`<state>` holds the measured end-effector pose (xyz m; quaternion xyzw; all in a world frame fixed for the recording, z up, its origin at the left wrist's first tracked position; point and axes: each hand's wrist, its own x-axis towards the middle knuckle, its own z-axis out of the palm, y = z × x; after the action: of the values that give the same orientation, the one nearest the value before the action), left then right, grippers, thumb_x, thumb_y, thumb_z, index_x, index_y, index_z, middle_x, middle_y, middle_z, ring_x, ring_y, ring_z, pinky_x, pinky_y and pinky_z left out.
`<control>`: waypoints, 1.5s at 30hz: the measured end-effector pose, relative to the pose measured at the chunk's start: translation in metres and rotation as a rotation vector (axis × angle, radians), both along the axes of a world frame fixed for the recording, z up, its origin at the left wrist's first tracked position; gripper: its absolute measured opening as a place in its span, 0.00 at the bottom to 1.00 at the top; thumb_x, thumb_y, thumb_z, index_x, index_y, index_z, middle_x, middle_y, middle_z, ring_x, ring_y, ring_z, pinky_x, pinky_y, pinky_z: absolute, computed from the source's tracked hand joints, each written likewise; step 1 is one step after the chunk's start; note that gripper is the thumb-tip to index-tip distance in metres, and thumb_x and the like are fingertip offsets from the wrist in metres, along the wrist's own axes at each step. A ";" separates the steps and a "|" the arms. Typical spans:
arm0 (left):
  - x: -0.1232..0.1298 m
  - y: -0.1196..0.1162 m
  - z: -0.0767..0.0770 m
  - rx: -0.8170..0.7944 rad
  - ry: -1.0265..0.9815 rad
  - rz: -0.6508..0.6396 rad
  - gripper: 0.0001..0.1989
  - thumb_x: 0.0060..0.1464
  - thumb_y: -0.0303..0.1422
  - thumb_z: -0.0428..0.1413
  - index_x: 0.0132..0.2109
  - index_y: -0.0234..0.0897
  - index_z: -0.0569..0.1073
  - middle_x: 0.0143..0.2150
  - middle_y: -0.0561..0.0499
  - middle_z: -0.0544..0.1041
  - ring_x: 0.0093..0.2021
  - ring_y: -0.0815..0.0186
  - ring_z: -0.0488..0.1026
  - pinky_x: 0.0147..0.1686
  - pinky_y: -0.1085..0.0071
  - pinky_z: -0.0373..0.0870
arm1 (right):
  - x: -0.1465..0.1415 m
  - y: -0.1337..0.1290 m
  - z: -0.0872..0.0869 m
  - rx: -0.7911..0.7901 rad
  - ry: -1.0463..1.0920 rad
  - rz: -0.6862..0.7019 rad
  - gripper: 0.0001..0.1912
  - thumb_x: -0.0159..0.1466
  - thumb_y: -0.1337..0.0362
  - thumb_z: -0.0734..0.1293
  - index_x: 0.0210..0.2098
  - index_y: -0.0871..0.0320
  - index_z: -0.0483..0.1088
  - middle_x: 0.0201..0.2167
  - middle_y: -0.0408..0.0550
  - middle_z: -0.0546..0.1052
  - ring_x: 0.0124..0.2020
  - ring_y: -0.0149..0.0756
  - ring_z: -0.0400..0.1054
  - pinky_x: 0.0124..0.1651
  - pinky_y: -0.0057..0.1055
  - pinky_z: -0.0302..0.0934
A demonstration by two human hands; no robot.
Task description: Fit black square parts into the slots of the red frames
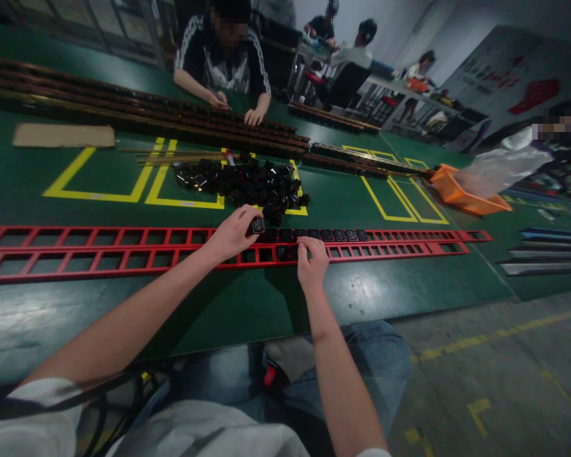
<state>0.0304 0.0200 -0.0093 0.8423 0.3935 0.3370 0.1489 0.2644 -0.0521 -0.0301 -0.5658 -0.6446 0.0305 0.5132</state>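
Observation:
My left hand (234, 233) pinches a small black square block (256, 225) above two long red ladder-like frames (99, 236) that lie side by side. My right hand (313, 257) is over the near frame, its fingers closed; what they hold, if anything, is hidden. Just left of those fingertips, a black square block (284, 253) sits in an opening of the near frame. Along the far frame, several similar blocks (339, 235) fill neighbouring openings. Behind both hands lies a loose heap of black blocks (247, 184).
Long dark strips (124, 105) cross the green table, with a person's hands (240, 113) at them. A cardboard piece (64, 136) and thin rods (181, 155) lie left. To the right are an orange bin (471, 193) with clear plastic and grey strips (547, 266).

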 end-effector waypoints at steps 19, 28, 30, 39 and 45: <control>0.001 -0.006 0.011 0.033 0.164 -0.087 0.19 0.56 0.31 0.56 0.55 0.36 0.69 0.53 0.41 0.71 0.52 0.53 0.71 0.52 0.54 0.70 | 0.000 0.001 -0.002 0.000 -0.007 -0.017 0.12 0.68 0.66 0.61 0.35 0.55 0.76 0.37 0.50 0.82 0.42 0.41 0.74 0.49 0.42 0.67; 0.003 -0.006 0.010 -0.011 0.256 -0.088 0.18 0.57 0.32 0.55 0.55 0.38 0.68 0.54 0.42 0.73 0.54 0.53 0.71 0.52 0.55 0.67 | 0.000 0.001 -0.002 0.025 -0.008 -0.004 0.12 0.68 0.67 0.61 0.35 0.56 0.76 0.37 0.51 0.82 0.42 0.41 0.74 0.49 0.42 0.68; 0.003 -0.006 0.010 -0.005 0.263 -0.084 0.18 0.57 0.32 0.55 0.55 0.38 0.68 0.54 0.42 0.73 0.54 0.53 0.71 0.52 0.55 0.67 | 0.000 0.001 -0.002 0.017 -0.006 -0.007 0.12 0.68 0.66 0.61 0.35 0.56 0.76 0.37 0.51 0.82 0.42 0.42 0.74 0.49 0.42 0.68; 0.004 -0.006 0.010 0.015 0.268 -0.074 0.19 0.57 0.32 0.55 0.55 0.37 0.68 0.54 0.42 0.73 0.54 0.53 0.70 0.53 0.55 0.67 | 0.001 0.001 -0.001 0.013 -0.012 -0.003 0.12 0.68 0.66 0.61 0.34 0.55 0.76 0.37 0.50 0.82 0.42 0.41 0.74 0.49 0.42 0.68; 0.004 -0.006 0.010 -0.004 0.269 -0.076 0.20 0.57 0.32 0.56 0.57 0.37 0.68 0.55 0.42 0.72 0.54 0.53 0.70 0.53 0.55 0.67 | 0.001 0.000 -0.002 0.016 -0.017 -0.008 0.12 0.68 0.66 0.61 0.35 0.55 0.76 0.37 0.50 0.82 0.42 0.41 0.74 0.48 0.41 0.67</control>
<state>0.0341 0.0136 0.0012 0.8938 0.3784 0.2144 0.1094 0.2650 -0.0516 -0.0317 -0.5644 -0.6469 0.0188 0.5124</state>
